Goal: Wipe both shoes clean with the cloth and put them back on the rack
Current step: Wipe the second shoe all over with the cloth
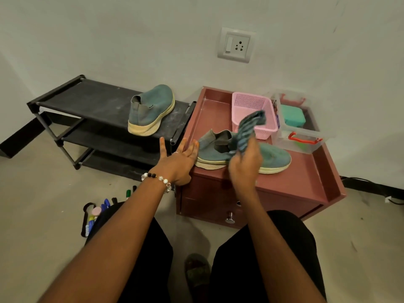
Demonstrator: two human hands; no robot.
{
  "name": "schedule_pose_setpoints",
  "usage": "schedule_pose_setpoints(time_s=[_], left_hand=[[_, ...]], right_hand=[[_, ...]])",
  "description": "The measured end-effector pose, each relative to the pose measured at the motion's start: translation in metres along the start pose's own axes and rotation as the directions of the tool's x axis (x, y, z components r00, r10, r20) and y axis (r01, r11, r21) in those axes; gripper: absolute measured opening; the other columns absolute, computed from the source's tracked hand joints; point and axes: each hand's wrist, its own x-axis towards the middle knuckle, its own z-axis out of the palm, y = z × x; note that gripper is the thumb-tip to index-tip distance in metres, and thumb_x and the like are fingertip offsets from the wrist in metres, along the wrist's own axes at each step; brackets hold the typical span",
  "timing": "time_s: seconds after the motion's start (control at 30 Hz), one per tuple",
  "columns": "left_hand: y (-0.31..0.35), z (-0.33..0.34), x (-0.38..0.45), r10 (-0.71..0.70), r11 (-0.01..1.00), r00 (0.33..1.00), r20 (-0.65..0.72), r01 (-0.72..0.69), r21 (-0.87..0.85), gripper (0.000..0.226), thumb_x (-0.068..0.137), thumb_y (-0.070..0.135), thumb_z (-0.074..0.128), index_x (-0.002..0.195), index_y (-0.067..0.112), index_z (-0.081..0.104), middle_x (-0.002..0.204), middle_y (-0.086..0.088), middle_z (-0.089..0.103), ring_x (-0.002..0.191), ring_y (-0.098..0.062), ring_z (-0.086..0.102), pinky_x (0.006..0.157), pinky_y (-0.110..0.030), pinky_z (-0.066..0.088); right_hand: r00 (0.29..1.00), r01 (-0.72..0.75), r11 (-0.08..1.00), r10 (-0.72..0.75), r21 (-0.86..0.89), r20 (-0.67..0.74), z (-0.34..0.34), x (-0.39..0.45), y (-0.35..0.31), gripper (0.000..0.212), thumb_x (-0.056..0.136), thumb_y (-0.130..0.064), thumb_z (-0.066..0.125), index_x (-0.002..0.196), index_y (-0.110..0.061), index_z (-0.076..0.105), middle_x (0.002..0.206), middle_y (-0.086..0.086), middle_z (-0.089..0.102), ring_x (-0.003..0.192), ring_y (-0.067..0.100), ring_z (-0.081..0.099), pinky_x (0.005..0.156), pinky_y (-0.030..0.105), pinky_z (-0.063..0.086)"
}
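Note:
One teal slip-on shoe point(153, 108) stands on the top shelf of the black rack point(91, 99), toe toward the wall. The second teal shoe point(271, 157) lies on the maroon cabinet top point(303, 178), toe pointing right. My right hand point(244, 165) is closed around a blue striped cloth point(251, 127), which sticks up above the shoe's opening. My left hand point(178, 162), with a bead bracelet, is spread open by the shoe's heel at the cabinet's left edge, holding nothing.
A pink basket point(251, 106) and a clear box with red handles point(303, 136) sit at the back of the cabinet top. Markers point(98, 213) lie on the floor at left. A wall socket point(237, 44) is above. My knees are below.

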Motion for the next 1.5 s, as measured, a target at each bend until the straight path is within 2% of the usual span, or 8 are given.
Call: schedule_pose_setpoints(time_s=[0.1, 0.17, 0.57, 0.77, 0.9, 1.07, 1.2, 1.5], left_hand=[[-0.001, 0.001, 0.001, 0.001, 1.0, 1.0, 0.008, -0.001, 0.007, 0.092, 0.08, 0.004, 0.048, 0.153, 0.015, -0.006, 0.16, 0.003, -0.018, 0.143, -0.021, -0.026, 0.093, -0.073, -0.023], [-0.002, 0.001, 0.0, 0.001, 1.0, 1.0, 0.026, -0.002, 0.013, 0.093, 0.08, 0.004, 0.048, 0.153, 0.016, -0.008, 0.159, 0.003, -0.02, 0.143, -0.02, -0.027, 0.094, -0.073, -0.022], [0.003, -0.001, -0.002, -0.011, 1.0, 1.0, -0.011, 0.011, -0.019, 0.093, 0.083, 0.005, 0.046, 0.15, 0.015, -0.017, 0.16, 0.004, -0.018, 0.144, -0.019, -0.023, 0.092, -0.071, -0.025], [0.005, -0.018, 0.003, 0.006, 1.0, 0.973, -0.231, -0.001, 0.021, 0.057, 0.091, 0.015, 0.046, 0.146, 0.015, 0.032, 0.138, -0.01, 0.051, 0.132, -0.028, 0.043, 0.112, -0.064, -0.002], [0.007, -0.027, 0.008, 0.009, 0.974, 0.788, -0.615, -0.146, -0.172, 0.039, 0.092, 0.015, 0.048, 0.131, 0.018, 0.054, 0.111, -0.011, 0.067, 0.104, -0.033, 0.06, 0.1, -0.05, 0.044], [0.003, -0.022, 0.028, 0.273, 0.958, 0.883, -0.383, -0.286, 0.022, 0.08, 0.083, 0.002, 0.053, 0.153, 0.008, 0.013, 0.16, -0.009, 0.011, 0.148, -0.021, 0.012, 0.117, -0.03, 0.0], [-0.008, -0.012, 0.037, 0.242, 0.958, 0.939, -0.245, -0.191, 0.215, 0.088, 0.088, 0.004, 0.048, 0.15, 0.008, -0.014, 0.159, -0.01, -0.016, 0.148, -0.025, -0.01, 0.117, -0.043, -0.006], [-0.007, -0.015, 0.046, 0.204, 0.881, 0.954, -0.221, -0.081, 0.465, 0.057, 0.103, 0.016, 0.017, 0.152, 0.011, -0.01, 0.161, -0.006, -0.007, 0.146, -0.024, -0.016, 0.111, -0.065, -0.011]], right_hand=[[0.826, 0.4, 0.813, -0.12, -0.423, 0.551, 0.031, -0.02, 0.012, 0.073, 0.079, 0.004, 0.048, 0.148, -0.004, 0.024, 0.153, 0.015, 0.028, 0.145, 0.026, 0.017, 0.119, 0.048, 0.001], [0.754, 0.511, 0.732, -0.129, -0.451, 0.645, 0.032, -0.02, 0.012, 0.073, 0.076, 0.001, 0.047, 0.146, -0.005, 0.028, 0.15, 0.012, 0.034, 0.145, 0.024, 0.017, 0.118, 0.046, -0.008], [0.661, 0.441, 0.868, -0.141, -0.229, 0.737, -0.041, 0.011, -0.003, 0.054, 0.066, 0.01, 0.044, 0.112, -0.004, 0.069, 0.114, 0.015, 0.067, 0.111, 0.031, 0.056, 0.091, 0.028, 0.04], [0.99, 0.125, 0.992, -0.124, -0.009, 0.065, -0.073, 0.031, 0.006, 0.061, 0.056, -0.001, 0.034, 0.107, -0.005, 0.067, 0.097, 0.009, 0.07, 0.092, 0.021, 0.062, 0.082, 0.03, 0.051], [0.964, 0.065, 0.984, -0.019, 0.165, -0.265, -0.064, 0.03, 0.002, 0.052, 0.063, 0.004, 0.037, 0.109, -0.002, 0.063, 0.097, 0.009, 0.066, 0.092, 0.021, 0.061, 0.079, 0.032, 0.054], [0.963, 0.233, 0.969, -0.218, -0.087, 0.157, -0.04, 0.029, 0.002, 0.056, 0.065, 0.016, 0.043, 0.113, -0.003, 0.063, 0.103, 0.012, 0.066, 0.097, 0.025, 0.058, 0.084, 0.032, 0.043], [0.784, 0.423, 0.786, -0.068, -0.451, 0.616, -0.017, 0.026, 0.017, 0.064, 0.077, 0.009, 0.051, 0.139, -0.005, 0.042, 0.151, 0.011, 0.034, 0.142, 0.025, 0.024, 0.116, 0.033, 0.013], [0.664, 0.428, 0.746, 0.125, -0.511, 0.738, -0.027, 0.035, 0.014, 0.071, 0.084, 0.007, 0.047, 0.148, -0.017, 0.03, 0.159, 0.006, 0.016, 0.147, 0.025, 0.008, 0.117, 0.031, 0.0]])
